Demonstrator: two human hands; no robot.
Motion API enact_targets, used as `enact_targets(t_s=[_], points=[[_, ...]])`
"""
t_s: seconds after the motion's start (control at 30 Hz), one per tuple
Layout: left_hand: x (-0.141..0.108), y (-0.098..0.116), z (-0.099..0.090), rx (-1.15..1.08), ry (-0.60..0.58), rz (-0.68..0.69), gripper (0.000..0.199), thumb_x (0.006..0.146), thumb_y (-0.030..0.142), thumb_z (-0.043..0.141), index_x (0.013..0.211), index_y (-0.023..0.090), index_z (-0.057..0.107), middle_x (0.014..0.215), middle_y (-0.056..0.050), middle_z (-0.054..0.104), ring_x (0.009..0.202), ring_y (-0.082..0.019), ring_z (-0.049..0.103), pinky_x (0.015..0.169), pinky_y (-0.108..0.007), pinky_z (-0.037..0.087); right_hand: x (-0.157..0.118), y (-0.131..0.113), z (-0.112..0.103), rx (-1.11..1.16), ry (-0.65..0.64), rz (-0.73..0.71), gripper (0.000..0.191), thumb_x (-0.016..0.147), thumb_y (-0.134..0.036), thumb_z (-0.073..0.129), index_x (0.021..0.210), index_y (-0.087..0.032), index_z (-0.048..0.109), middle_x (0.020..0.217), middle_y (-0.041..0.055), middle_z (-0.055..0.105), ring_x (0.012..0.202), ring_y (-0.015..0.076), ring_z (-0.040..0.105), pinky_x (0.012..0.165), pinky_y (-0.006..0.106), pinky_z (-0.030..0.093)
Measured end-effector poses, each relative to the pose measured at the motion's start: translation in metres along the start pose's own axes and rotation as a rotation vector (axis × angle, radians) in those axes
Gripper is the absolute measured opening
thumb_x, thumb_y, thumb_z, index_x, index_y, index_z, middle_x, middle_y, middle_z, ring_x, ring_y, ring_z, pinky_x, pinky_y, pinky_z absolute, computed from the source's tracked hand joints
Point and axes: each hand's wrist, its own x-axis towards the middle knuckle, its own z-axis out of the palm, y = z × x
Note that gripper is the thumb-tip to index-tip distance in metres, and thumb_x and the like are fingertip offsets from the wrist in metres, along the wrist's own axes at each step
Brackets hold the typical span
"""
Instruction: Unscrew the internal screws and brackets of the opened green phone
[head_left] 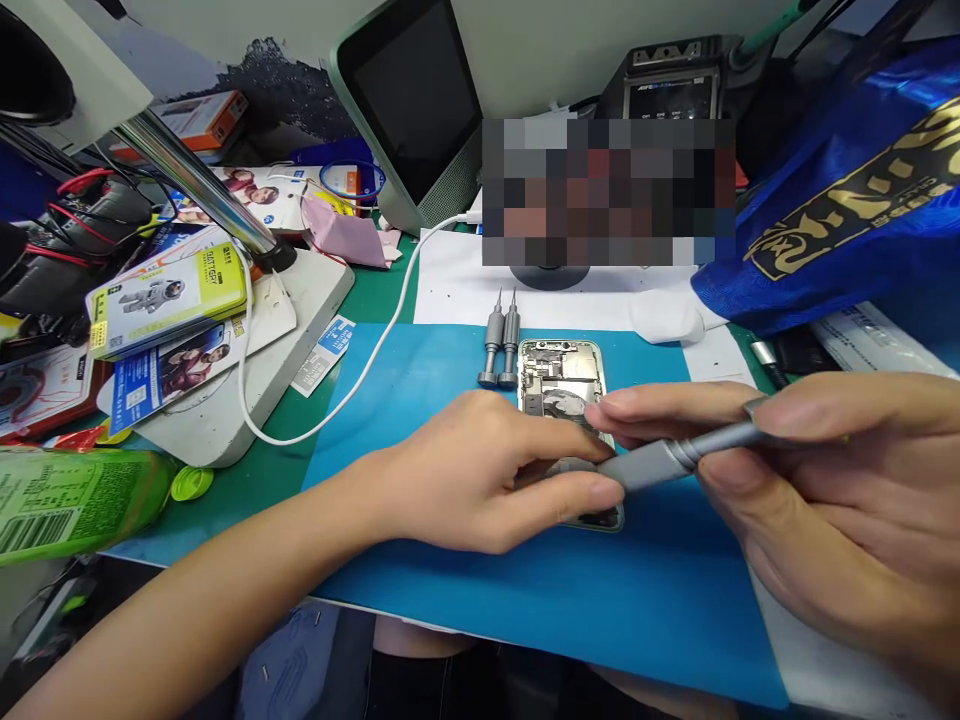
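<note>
An opened phone [561,375] with its inner parts showing lies on the blue mat [622,590], partly hidden under both hands. My right hand [810,490] is closed round a grey screwdriver [652,468], which slants down to the left above the phone. My left hand [495,475] reaches over the phone's lower half, its thumb and forefinger on either side of the screwdriver's left end, seemingly gripping it. Just left of the phone's top, two more grey screwdrivers [493,345] lie side by side.
A white cable [375,355] curves across the mat's left part. Boxes [169,300], a lamp pole [199,185] and a green pack [82,500] crowd the left. Behind stands a dark-screened device [412,90]; a blue bag [847,190] is at the right.
</note>
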Motion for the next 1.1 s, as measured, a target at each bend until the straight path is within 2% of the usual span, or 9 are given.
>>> enact_targets(t_s=[0.1, 0.17, 0.3, 0.47, 0.57, 0.67, 0.73, 0.93, 1.1], points=[[0.002, 0.004, 0.002, -0.221, 0.053, -0.068, 0.016, 0.096, 0.026, 0.072, 0.090, 0.012, 0.075, 0.048, 0.012, 0.034, 0.045, -0.004, 0.031, 0.046, -0.018, 0.028, 0.000, -0.001, -0.002, -0.097, -0.015, -0.034, 0.049, 0.097, -0.002, 0.058, 0.128, -0.039, 0.066, 0.125, -0.0114, 0.074, 0.115, 0.0100, 0.073, 0.100, 0.020, 0.064], [0.003, 0.004, 0.003, -0.216, 0.108, -0.049, 0.013, 0.092, 0.024, 0.076, 0.087, 0.012, 0.073, 0.047, 0.014, 0.027, 0.044, -0.003, 0.028, 0.046, -0.017, 0.026, -0.001, 0.001, -0.005, -0.162, -0.031, -0.053, 0.052, 0.096, -0.008, 0.064, 0.138, -0.038, 0.063, 0.127, -0.0097, 0.073, 0.112, 0.0117, 0.074, 0.097, 0.020, 0.064], [0.004, -0.002, 0.007, 0.017, 0.220, -0.017, 0.020, 0.087, 0.027, 0.083, 0.088, 0.012, 0.071, 0.052, 0.014, 0.032, 0.044, -0.001, 0.025, 0.046, -0.019, 0.022, -0.005, 0.007, -0.005, -0.265, -0.023, -0.024, 0.062, 0.096, -0.010, 0.065, 0.151, -0.036, 0.054, 0.127, -0.0049, 0.074, 0.101, 0.0142, 0.077, 0.098, 0.025, 0.065], [0.001, -0.007, 0.007, 0.180, 0.190, 0.041, 0.020, 0.093, 0.033, 0.075, 0.099, 0.014, 0.072, 0.057, 0.010, 0.050, 0.045, -0.004, 0.032, 0.046, -0.022, 0.023, -0.005, 0.008, 0.004, -0.273, 0.095, -0.078, 0.055, 0.087, 0.005, 0.066, 0.130, -0.031, 0.069, 0.105, -0.0062, 0.079, 0.092, 0.0090, 0.078, 0.087, 0.012, 0.064], [-0.002, -0.008, 0.006, 0.232, 0.159, 0.117, 0.019, 0.100, 0.033, 0.067, 0.098, 0.015, 0.072, 0.058, 0.007, 0.057, 0.047, -0.006, 0.042, 0.047, -0.024, 0.027, -0.004, 0.006, 0.003, -0.182, 0.031, -0.054, 0.060, 0.091, 0.003, 0.063, 0.141, -0.031, 0.061, 0.110, -0.0052, 0.078, 0.097, 0.0086, 0.077, 0.091, 0.014, 0.064], [-0.003, -0.011, 0.007, 0.292, 0.192, 0.154, 0.014, 0.100, 0.030, 0.067, 0.096, 0.016, 0.071, 0.057, 0.007, 0.058, 0.046, -0.007, 0.044, 0.048, -0.025, 0.029, -0.005, 0.004, -0.001, -0.145, -0.065, -0.043, 0.064, 0.094, 0.000, 0.063, 0.149, -0.030, 0.052, 0.116, -0.0041, 0.078, 0.108, 0.0088, 0.075, 0.103, 0.017, 0.059], [-0.003, -0.012, 0.008, 0.336, 0.210, 0.170, 0.012, 0.100, 0.028, 0.066, 0.099, 0.017, 0.070, 0.058, 0.007, 0.058, 0.045, -0.007, 0.044, 0.047, -0.026, 0.028, -0.007, 0.005, -0.003, -0.152, -0.089, -0.047, 0.060, 0.094, -0.001, 0.065, 0.146, -0.029, 0.054, 0.119, -0.0030, 0.077, 0.112, 0.0095, 0.074, 0.107, 0.019, 0.057], [-0.002, -0.015, 0.010, 0.447, 0.248, 0.227, 0.010, 0.101, 0.026, 0.063, 0.098, 0.017, 0.067, 0.061, 0.007, 0.061, 0.048, -0.007, 0.049, 0.048, -0.025, 0.031, -0.009, 0.005, -0.003, -0.201, -0.175, -0.082, 0.051, 0.093, -0.003, 0.067, 0.138, -0.026, 0.058, 0.121, 0.0005, 0.076, 0.116, 0.0115, 0.073, 0.102, 0.023, 0.063], [0.003, -0.017, 0.010, 0.508, 0.387, 0.361, 0.022, 0.104, 0.028, 0.061, 0.084, 0.018, 0.061, 0.057, 0.007, 0.060, 0.044, -0.005, 0.048, 0.046, -0.022, 0.030, -0.001, 0.004, -0.006, -0.367, -0.198, -0.212, 0.041, 0.095, -0.012, 0.070, 0.134, -0.019, 0.061, 0.127, 0.0070, 0.073, 0.122, 0.0136, 0.069, 0.107, 0.024, 0.059]])
